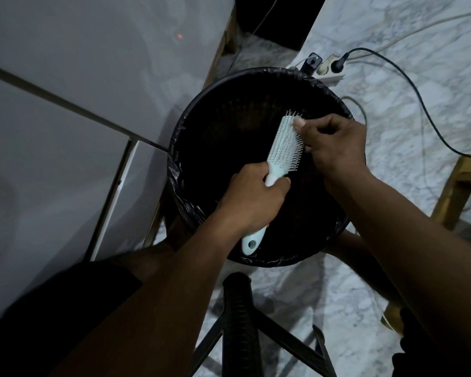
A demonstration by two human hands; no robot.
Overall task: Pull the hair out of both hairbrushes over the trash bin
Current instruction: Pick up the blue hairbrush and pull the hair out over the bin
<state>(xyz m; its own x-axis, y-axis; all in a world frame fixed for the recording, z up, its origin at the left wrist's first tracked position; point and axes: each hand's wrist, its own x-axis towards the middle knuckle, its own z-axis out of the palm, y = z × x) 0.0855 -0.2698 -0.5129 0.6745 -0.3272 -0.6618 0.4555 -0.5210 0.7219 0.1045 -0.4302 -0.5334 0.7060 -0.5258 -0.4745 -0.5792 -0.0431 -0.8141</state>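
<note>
The trash bin (259, 85), round w/ a black liner folded over the rim, takes up the middle of the view and sits on the marble floor (419, 110). Inside it is too dark to read: no hair clump or other contents can be made out, so how much has already gone in can't be told.

Over the bin's mouth the person holds one pale mint hairbrush (282, 148), bristles facing up and to the right, head pointing away, handle end w/ its hang hole near the bin's near rim. The left hand (253, 197) is wrapped tight round the handle just below the head. The right hand (335, 142) rests on the bristle side, fingers curled in and thumb pressed at the tip of the head; whether it is pinching hair can't be told, the strands being too fine or too dark to see.

Judging progress: this looks like mid-clean on one brush. The bristles visible look mostly bare, so it's prob. near done, but that's a guess. A second hairbrush isn't in view anywhere, so whether it is done or waiting can't be said.

Behind the bin a power strip (329, 74) w/ plugs lies on the floor, a black cable (408, 77) trailing off right.
</note>
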